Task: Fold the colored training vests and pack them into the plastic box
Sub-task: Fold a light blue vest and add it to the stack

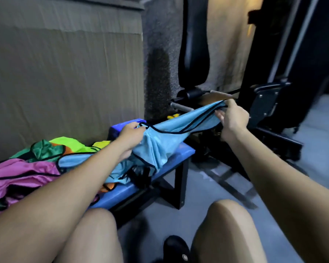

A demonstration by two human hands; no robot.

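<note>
We hold a light blue vest [169, 133] stretched between both hands above the blue bench [179, 158].

Our left hand [130, 138] grips one bunched end of the vest over the bench; our right hand [233, 118] pinches the black-trimmed edge at the other end, raised past the bench's end; the cloth sags between them and its lower folds touch the bench; beside it lie a pink vest [21, 173], a dark green vest [44, 150] and a lime vest [72, 144], heaped and unfolded; dark gym equipment [194, 44] stands behind.
</note>
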